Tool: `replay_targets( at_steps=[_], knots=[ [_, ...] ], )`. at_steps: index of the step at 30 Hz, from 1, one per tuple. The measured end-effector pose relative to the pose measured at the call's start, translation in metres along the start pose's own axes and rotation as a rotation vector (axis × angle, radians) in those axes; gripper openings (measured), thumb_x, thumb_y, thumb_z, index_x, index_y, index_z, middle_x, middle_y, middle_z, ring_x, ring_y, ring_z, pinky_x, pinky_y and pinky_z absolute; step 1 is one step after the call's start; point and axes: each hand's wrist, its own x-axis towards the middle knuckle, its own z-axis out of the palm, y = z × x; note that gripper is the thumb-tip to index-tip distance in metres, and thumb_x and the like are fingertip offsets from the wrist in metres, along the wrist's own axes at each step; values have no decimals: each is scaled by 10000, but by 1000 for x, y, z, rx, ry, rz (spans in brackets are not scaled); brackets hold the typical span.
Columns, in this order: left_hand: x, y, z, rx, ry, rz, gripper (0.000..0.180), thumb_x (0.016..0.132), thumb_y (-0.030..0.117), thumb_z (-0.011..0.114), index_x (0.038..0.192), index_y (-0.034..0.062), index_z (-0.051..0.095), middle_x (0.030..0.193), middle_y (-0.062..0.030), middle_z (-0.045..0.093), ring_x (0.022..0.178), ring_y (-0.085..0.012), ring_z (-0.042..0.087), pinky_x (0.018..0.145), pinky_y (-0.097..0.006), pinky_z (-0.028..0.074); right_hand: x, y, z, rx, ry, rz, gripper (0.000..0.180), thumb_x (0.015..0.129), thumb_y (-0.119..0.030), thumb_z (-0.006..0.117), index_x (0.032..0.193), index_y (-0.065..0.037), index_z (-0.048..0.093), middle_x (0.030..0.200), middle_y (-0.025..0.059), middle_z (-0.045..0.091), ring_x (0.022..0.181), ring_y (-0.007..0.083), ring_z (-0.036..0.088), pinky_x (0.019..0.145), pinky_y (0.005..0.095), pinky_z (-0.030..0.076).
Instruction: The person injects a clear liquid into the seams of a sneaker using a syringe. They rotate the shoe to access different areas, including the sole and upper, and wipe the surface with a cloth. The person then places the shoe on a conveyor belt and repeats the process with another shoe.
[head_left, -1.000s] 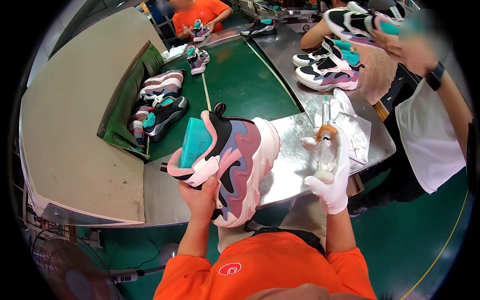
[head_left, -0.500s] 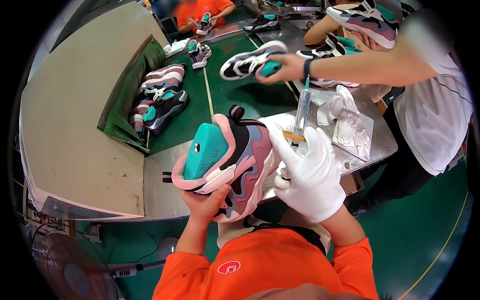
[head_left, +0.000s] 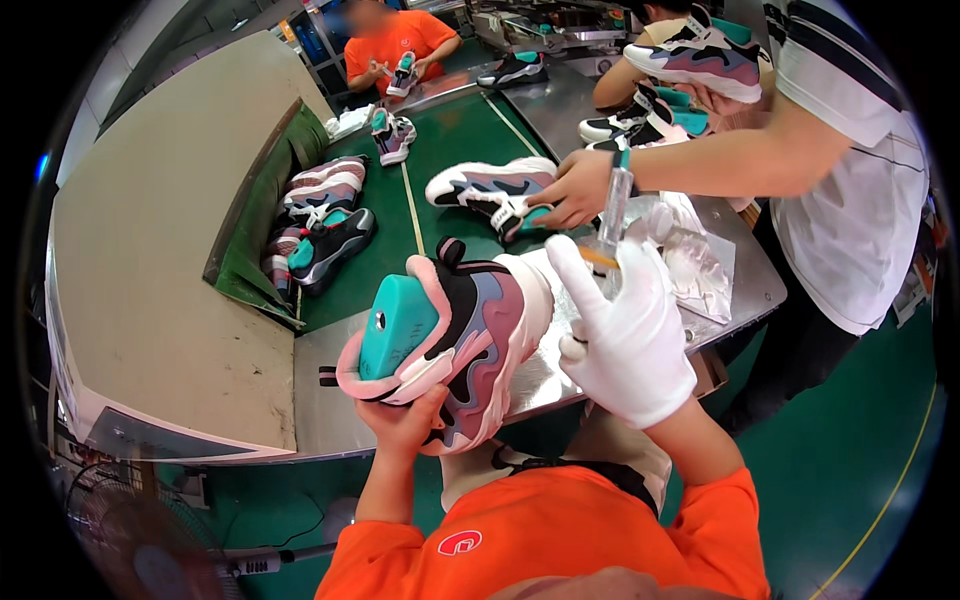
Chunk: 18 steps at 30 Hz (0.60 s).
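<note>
My bare left hand (head_left: 402, 425) grips a pink, mauve and grey sneaker (head_left: 487, 335) by its side, above the bench's front edge. A teal shoe last (head_left: 398, 325) fills the sneaker's collar, and its sole faces right. In my white-gloved right hand (head_left: 632, 345) is a clear, syringe-like tube (head_left: 617, 200) pointing up and away, with a yellow-orange stick-like piece (head_left: 597, 257) by the fingers. That hand is just right of the sole, apart from it; the fingers partly hide the tube's lower end.
On the green conveyor belt (head_left: 455, 130), a co-worker's hand (head_left: 580, 190) touches another sneaker (head_left: 490, 190). Several shoes lie by the green flap (head_left: 250, 215) at left. Crumpled white paper (head_left: 695, 270) rests on the metal bench at right. Another person in orange (head_left: 420, 40) works beyond.
My right hand has drawn away from the sole, and the sneaker has shifted slightly left and down. The co-worker's sneaker has come down onto the belt and turned.
</note>
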Motion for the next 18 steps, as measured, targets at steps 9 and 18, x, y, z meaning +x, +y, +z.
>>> replay_targets(
  at_steps=[9,18],
  knots=[
    [14,-5,-10,-43,-15,-10,721,652,101,851,1264,-62,505,1190,-149,584,1067,-235,610,904,-347,507,-57,10,-12,355,-203,75,1003,567,-128,774,1461,-81,322,1077,198,481,874,337,554,774,416,491],
    [55,1,-12,517,-909,639,301,860,68,578,1156,43,527,1254,-179,622,1181,-369,589,1032,-517,427,-103,90,3,524,-258,585,1072,537,-154,844,1463,-8,323,1265,146,548,1084,275,563,971,361,449]
  ],
)
